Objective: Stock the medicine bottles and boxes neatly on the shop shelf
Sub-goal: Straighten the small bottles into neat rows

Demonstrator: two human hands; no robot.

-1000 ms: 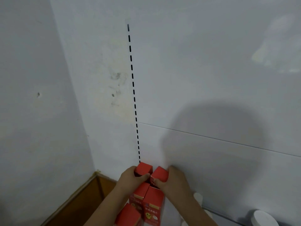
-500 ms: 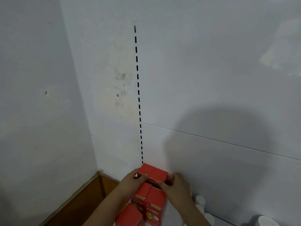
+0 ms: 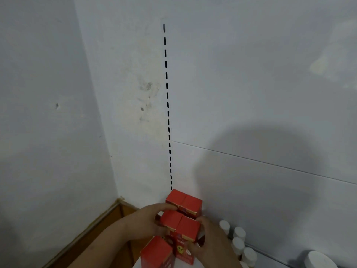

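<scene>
Five red boxes show at the bottom centre of the frame, lined up in a double row running away toward the white wall. Nearest, at the bottom edge, one lone box stands by itself. Just beyond it, the middle pair sits between the two hands: the left hand curls round the pair's left side and the right hand grips its right side — likely squeezing them flush so the row stays straight. Farther up, the back pair stands close against the wall, with the left forefinger touching it. Right of the boxes, a cluster of white bottles waits near the wall.
</scene>
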